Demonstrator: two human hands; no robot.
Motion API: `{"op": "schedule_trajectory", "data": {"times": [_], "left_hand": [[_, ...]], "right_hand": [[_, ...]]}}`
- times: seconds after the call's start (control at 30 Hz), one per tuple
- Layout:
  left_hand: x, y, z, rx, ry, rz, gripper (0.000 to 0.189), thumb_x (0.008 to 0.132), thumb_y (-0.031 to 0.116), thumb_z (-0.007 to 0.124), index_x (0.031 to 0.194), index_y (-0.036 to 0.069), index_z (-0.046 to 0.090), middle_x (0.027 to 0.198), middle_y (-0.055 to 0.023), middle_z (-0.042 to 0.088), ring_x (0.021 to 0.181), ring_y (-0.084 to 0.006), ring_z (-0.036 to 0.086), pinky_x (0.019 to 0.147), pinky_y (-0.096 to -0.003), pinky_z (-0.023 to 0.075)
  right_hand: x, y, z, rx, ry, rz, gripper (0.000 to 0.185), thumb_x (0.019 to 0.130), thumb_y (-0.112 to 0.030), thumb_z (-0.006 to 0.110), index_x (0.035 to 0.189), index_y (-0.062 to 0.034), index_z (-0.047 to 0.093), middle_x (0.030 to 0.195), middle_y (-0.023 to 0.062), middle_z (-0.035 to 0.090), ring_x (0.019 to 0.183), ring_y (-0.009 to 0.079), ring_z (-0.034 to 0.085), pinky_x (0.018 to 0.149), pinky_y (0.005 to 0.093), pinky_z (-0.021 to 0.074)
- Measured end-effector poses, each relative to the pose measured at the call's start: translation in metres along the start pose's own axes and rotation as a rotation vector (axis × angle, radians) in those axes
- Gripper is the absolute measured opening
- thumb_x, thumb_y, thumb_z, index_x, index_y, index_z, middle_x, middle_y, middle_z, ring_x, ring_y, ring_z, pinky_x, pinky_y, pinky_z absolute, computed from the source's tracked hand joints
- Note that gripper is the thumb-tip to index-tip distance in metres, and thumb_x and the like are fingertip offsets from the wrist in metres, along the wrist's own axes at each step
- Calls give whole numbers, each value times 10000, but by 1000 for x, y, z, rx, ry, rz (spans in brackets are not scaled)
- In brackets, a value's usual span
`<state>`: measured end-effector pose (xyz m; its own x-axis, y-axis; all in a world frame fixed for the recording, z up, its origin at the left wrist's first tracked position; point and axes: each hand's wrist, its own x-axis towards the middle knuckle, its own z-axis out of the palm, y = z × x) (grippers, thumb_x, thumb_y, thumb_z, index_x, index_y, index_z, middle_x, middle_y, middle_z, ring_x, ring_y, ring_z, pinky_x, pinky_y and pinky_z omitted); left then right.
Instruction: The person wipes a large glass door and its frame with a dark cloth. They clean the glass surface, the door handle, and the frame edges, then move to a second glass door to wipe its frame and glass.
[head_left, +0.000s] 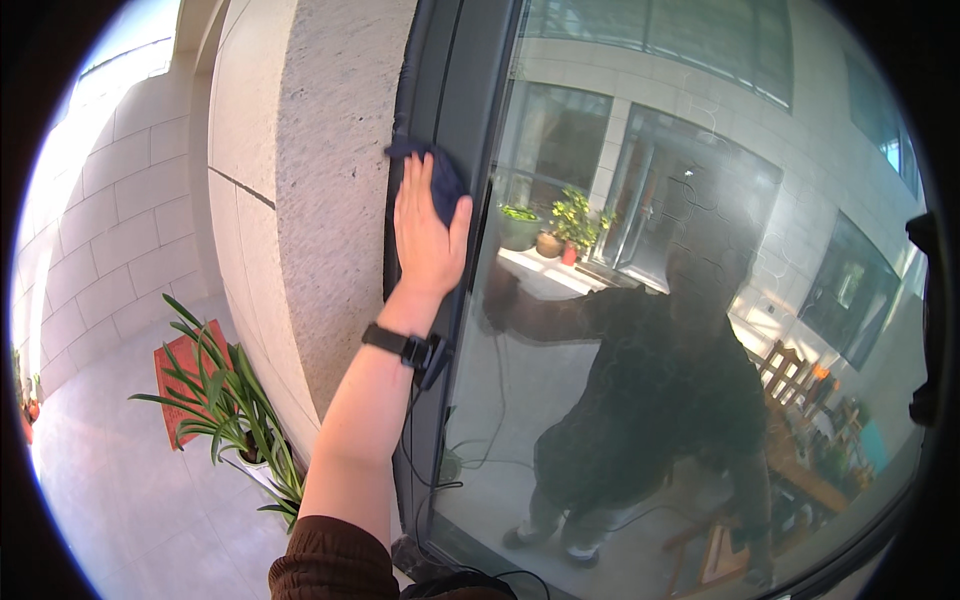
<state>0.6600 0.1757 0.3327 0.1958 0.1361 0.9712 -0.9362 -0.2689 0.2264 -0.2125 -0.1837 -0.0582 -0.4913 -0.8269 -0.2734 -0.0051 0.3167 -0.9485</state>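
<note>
My left hand (429, 240) presses a dark blue cloth (448, 184) flat against the dark grey window frame (472, 90), its back towards me and thumb to the right. Part of the cloth lies hidden under the palm and fingers. Around my left wrist sits a black strap (390, 341) with a small dark device on it. Right of the frame stretches a large glass pane (517, 420), which mirrors a person with one arm raised. My right hand is out of view.
A rough stone wall edge (337, 150) borders the frame on the left. Below it a long-leaved potted plant (225, 397) stands on the pale tiled floor (135, 517), beside a red sheet or panel (176, 375). Thin black cable (442, 485) hangs near the frame's lower part.
</note>
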Motion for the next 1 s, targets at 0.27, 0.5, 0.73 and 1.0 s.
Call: {"op": "schedule_trajectory", "data": {"times": [0.27, 0.5, 0.73, 1.0], "left_hand": [[-137, -16, -20, -2, -117, -149, 749, 946, 397, 543, 1496, -36, 276, 1550, -277, 262, 1444, -418, 253, 1175, -489, 188], [-251, -29, -32, -10, -207, -300, 786, 946, 437, 525, 1497, -54, 253, 1543, -302, 252, 1439, -440, 244, 1170, -509, 187], [-366, -25, -57, 8, -339, -580, 779, 922, 230, 625, 1523, -21, 198, 1541, -309, 245, 1429, -440, 262, 1169, -458, 248], [-483, -36, -94, 156, -676, -900, 677, 948, 193, 605, 1505, 15, 263, 1500, -296, 327, 1296, -435, 450, 1063, -437, 414]], "right_hand": [[-6, -8, 13, -63, 26, -24, 431, 1012, -381, 406, 1135, -6, 579, 879, 133, 605, 677, 250, 545, 563, 373, 429], [7, 9, -17, -97, 69, -15, 410, 1011, -367, 399, 1092, -12, 586, 826, 119, 591, 636, 237, 516, 543, 369, 398], [23, 14, -26, -173, 113, -40, 393, 1009, -354, 393, 1049, -19, 594, 773, 105, 578, 594, 224, 487, 524, 365, 367], [41, 16, -33, -266, 85, -132, 407, 989, -431, 402, 953, -70, 586, 662, 102, 539, 551, 220, 460, 499, 386, 328]]}}
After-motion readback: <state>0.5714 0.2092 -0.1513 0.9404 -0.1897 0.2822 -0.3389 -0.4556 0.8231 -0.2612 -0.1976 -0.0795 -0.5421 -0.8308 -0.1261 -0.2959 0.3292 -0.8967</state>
